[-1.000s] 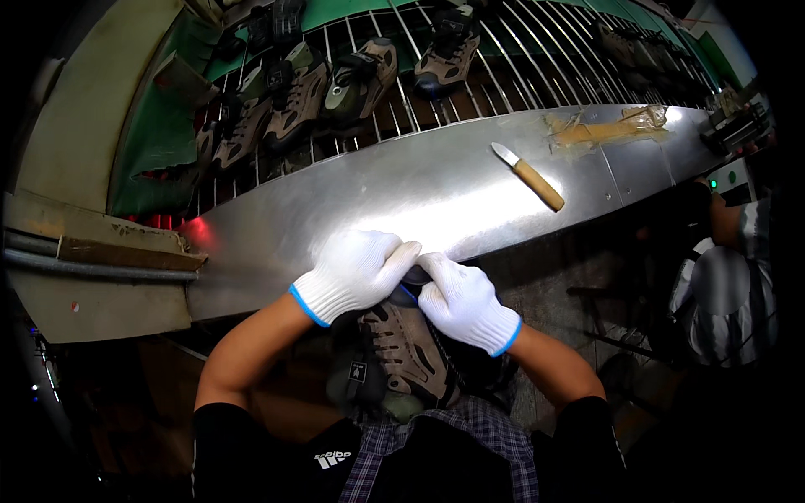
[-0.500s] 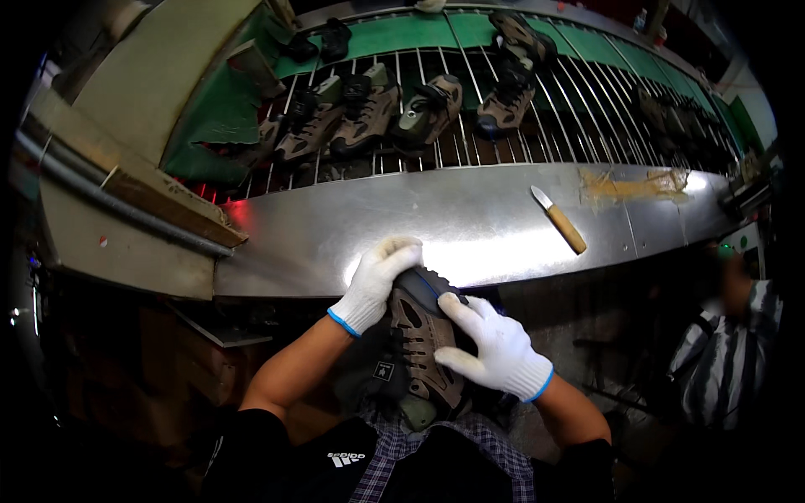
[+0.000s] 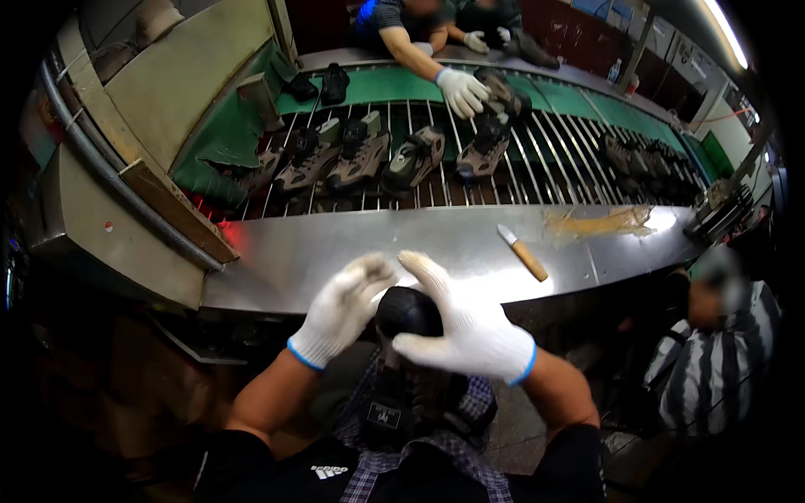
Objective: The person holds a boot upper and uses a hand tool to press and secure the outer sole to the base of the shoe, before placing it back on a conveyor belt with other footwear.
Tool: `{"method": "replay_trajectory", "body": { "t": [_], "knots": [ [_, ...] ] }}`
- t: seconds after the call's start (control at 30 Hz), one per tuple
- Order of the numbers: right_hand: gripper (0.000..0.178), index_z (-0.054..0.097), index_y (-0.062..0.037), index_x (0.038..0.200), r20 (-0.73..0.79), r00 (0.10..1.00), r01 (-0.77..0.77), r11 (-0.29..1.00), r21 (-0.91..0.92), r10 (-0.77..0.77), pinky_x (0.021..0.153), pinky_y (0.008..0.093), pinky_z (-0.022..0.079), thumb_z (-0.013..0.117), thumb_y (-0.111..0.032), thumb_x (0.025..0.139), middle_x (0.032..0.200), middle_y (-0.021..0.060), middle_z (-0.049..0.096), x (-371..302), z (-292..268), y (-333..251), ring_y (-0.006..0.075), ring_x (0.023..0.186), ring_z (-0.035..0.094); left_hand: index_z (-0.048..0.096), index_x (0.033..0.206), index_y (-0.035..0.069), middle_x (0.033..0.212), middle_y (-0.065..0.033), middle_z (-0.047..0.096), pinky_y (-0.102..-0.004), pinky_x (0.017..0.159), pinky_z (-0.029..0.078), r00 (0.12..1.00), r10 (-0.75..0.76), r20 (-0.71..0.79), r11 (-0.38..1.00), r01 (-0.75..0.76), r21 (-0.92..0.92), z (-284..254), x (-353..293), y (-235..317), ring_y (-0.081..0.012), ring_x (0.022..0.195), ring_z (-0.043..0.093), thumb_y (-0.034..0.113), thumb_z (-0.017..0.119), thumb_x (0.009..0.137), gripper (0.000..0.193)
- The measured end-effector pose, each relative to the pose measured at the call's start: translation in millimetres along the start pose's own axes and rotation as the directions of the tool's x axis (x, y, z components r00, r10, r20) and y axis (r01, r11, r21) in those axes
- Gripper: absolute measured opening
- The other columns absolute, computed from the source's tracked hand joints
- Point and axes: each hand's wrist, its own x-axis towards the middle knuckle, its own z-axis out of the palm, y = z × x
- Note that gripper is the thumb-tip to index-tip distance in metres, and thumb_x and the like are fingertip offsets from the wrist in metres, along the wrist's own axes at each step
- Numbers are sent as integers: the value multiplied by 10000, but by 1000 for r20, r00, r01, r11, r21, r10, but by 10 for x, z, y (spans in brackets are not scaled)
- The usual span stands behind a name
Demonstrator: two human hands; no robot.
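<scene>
- Steel bench [image 3: 352, 251] runs across the view; behind it, a roller rack [image 3: 503, 180] carries shoes [image 3: 360, 159].
- Knife [image 3: 522, 252] with wooden handle lies on the bench, well right of the hands.
- Boot [image 3: 401, 369] sits upright in the lap, just below the bench edge.
- Left hand [image 3: 340, 312], gloved white, curls against the boot's left side, fingers half closed.
- Right hand [image 3: 465, 327], gloved white, lies over the boot's top, fingers spread; firm hold cannot be told.
- Co-worker's gloved hand [image 3: 461, 90] grips a shoe on the far rack.

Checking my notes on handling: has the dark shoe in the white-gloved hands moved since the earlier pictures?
Yes. The dark shoe has come back off the shiny steel shelf toward the person's lap, held below its near edge.
</scene>
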Motion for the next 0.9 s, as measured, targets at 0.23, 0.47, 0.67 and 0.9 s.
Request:
{"method": "replay_trajectory", "body": {
  "t": [0.23, 0.47, 0.67, 0.9],
  "knots": [
    [1070, 362, 30, 1665, -295, 889, 456, 741, 494, -350, 1225, 525, 438, 725, -616, 893, 1544, 285, 570, -657, 146, 465, 396, 1430, 580, 385, 1678, 74, 1682, -164, 488, -552, 1261, 450, 861, -407, 304, 806, 496, -324, -678, -722, -497, -340, 1513, 520, 677, 537, 1080, 863],
    [1174, 437, 78, 1617, -106, 917, -54, 383, 922, 384, 1278, 445, 378, 389, -912, 987, 1610, 202, 548, -1106, 1484, 1978, 294, 1502, 507, 636, 1424, -13, 1273, -224, 744, -424, 1045, 575, 881, -401, 252, 208, -180, 961, 171, -37, 248, -326, 1172, 727, 534, 939, 776, 900],
    [525, 564, 40, 1543, -224, 928, -39, 675, 737, 298, 1087, 385, 565, 598, -273, 1124, 1394, 193, 707, -863, 382, 1343, 257, 1236, 710, 669, 1370, 29, 1164, -191, 766, -457, 936, 611, 797, -542, 267, -83, -367, 927, 710, 175, -258, -382, 1074, 756, 682, 906, 748, 932],
    [380, 742, -54, 1327, -159, 959, -244, 968, -55, 233, 1159, 430, 534, 674, -190, 978, 1429, 174, 701, -1325, -148, 969, 318, 1336, 680, 720, 1224, 10, 1119, -182, 740, -446, 947, 584, 848, -399, 348, 55, -357, 932, 489, 98, -220, -362, 1065, 724, 656, 907, 735, 831]
  ]
}}
